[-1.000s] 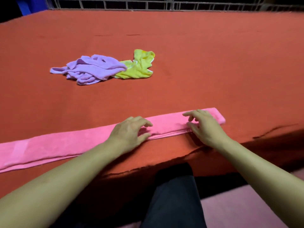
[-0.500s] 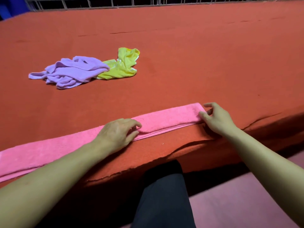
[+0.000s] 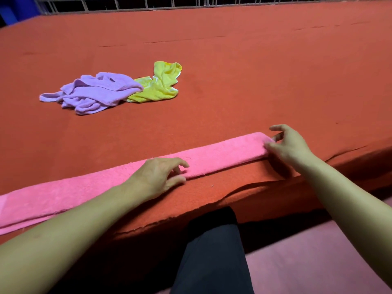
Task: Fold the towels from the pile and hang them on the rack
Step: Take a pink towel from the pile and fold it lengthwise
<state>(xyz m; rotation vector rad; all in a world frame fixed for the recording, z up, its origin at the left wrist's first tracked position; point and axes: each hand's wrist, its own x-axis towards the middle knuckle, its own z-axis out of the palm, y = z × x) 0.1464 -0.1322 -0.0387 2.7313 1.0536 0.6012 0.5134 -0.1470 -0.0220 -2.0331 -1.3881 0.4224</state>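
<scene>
Head view: left hand (image 3: 158, 177) presses pink towel (image 3: 222, 153) near table edge (image 3: 212, 200), right hand (image 3: 290, 145) pinches its end

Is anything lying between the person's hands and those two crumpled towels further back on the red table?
Nothing visible. Only bare red table separates the pink towel under both hands from the purple towel and yellow towel.

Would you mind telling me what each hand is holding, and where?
The right hand pinches the pink towel at its right end; the left hand rests on its middle.
</scene>
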